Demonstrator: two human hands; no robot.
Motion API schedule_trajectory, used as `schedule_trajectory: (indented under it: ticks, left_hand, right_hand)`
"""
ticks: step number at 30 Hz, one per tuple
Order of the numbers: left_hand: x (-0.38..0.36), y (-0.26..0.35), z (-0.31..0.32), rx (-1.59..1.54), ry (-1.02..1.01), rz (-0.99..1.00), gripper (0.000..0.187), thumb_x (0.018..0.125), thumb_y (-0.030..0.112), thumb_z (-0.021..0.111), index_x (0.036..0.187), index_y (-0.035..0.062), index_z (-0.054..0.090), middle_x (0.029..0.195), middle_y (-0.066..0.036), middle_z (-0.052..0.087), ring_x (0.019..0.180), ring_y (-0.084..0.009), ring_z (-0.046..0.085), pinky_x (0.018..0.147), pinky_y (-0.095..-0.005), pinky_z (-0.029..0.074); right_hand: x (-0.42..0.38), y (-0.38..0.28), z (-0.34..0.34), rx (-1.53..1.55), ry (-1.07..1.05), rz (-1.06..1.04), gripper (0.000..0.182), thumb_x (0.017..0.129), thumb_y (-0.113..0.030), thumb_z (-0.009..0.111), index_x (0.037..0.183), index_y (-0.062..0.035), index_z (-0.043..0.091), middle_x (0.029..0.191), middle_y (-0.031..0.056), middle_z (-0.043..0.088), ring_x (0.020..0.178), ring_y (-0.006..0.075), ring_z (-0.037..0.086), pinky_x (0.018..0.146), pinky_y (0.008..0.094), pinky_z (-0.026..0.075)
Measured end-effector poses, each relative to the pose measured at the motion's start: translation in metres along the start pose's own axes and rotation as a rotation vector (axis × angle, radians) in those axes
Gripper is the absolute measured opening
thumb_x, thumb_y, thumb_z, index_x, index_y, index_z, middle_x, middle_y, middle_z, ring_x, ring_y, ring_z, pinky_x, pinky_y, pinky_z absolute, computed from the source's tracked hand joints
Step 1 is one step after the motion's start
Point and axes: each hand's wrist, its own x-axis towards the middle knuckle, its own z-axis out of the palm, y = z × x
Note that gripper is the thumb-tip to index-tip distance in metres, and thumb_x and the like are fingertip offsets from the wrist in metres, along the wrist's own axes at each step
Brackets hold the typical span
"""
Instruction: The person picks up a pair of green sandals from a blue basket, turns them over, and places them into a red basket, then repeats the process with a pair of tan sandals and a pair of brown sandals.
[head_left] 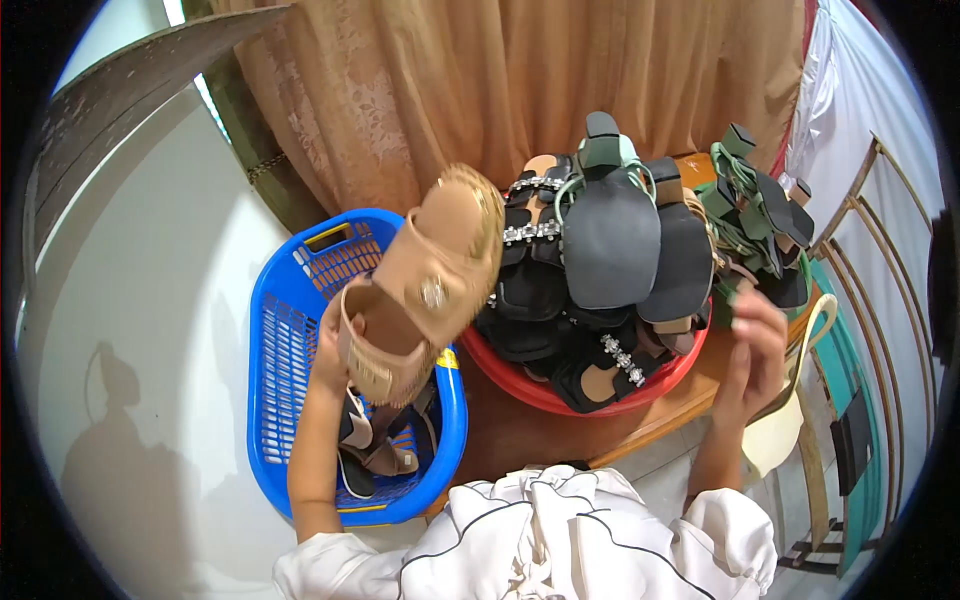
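Observation:
In my left hand (333,345) is a tan sandal (445,265) with wide straps, a round shiny ornament and gold-coloured edging. My fingers close round its lower strap, partly hidden by it. The sandal is tilted above the right side of a blue plastic basket (262,400). My right hand (755,350) is raised at the right of a red basin (545,398), open, with bent fingers and nothing visible in it. Black and green sandals (612,240) are heaped in the basin, some with jewelled straps and soles turned up.
Several dark and brown sandals (385,450) lie inside the blue basket. More green-strapped sandals (765,210) are piled behind my right hand. Under the basin is a wooden table (510,425). A brown curtain (480,80) hangs behind, and a cream chair (780,435) stands at right.

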Motion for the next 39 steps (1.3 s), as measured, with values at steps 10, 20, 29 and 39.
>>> schedule_trajectory:
  ticks: [10, 20, 29, 39]
  left_hand:
    - [-0.032, 0.006, 0.055, 0.227, -0.713, -0.24, 0.045, 0.065, 0.0, 0.058, 0.11, -0.0026, 0.052, 0.112, -0.016, 0.052, 0.105, -0.0261, 0.049, 0.092, -0.0356, 0.035]
    - [-0.01, -0.014, 0.093, 0.168, -0.891, -0.439, 0.042, 0.077, 0.007, 0.054, 0.117, -0.0008, 0.046, 0.111, -0.012, 0.053, 0.104, -0.0172, 0.049, 0.09, -0.0302, 0.037]
    - [-0.033, -0.039, 0.085, 0.295, -0.728, -0.674, 0.043, 0.086, 0.026, 0.049, 0.121, 0.0023, 0.039, 0.111, -0.01, 0.052, 0.097, -0.0159, 0.052, 0.08, -0.0277, 0.041]
    - [-0.034, -0.052, 0.1, 0.07, -0.492, -0.8, 0.052, 0.086, 0.032, 0.048, 0.126, 0.0041, 0.031, 0.118, -0.014, 0.048, 0.102, -0.0234, 0.051, 0.085, -0.0334, 0.041]
  right_hand:
    - [-0.101, -0.066, 0.009, 1.053, -0.192, 1.113, 0.083, 0.074, -0.039, 0.062, 0.13, -0.0063, 0.011, 0.118, 0.0175, 0.039, 0.094, 0.0264, 0.054, 0.068, 0.0337, 0.051]
    - [-0.127, -0.053, 0.011, 0.756, 0.065, 1.234, 0.052, 0.079, -0.019, 0.057, 0.12, 0.0012, 0.031, 0.104, 0.0098, 0.05, 0.09, 0.0151, 0.052, 0.07, 0.0258, 0.048]
    - [-0.164, -0.026, -0.03, 0.441, 0.537, 1.076, 0.043, 0.083, -0.034, 0.044, 0.109, -0.0002, 0.036, 0.081, 0.0131, 0.057, 0.046, 0.0178, 0.057, 0.028, 0.0244, 0.045]
    - [-0.155, -0.033, -0.036, 0.322, 0.548, 1.094, 0.042, 0.084, -0.036, 0.043, 0.106, -0.0005, 0.036, 0.071, 0.012, 0.057, 0.038, 0.0166, 0.054, 0.028, 0.0225, 0.043]
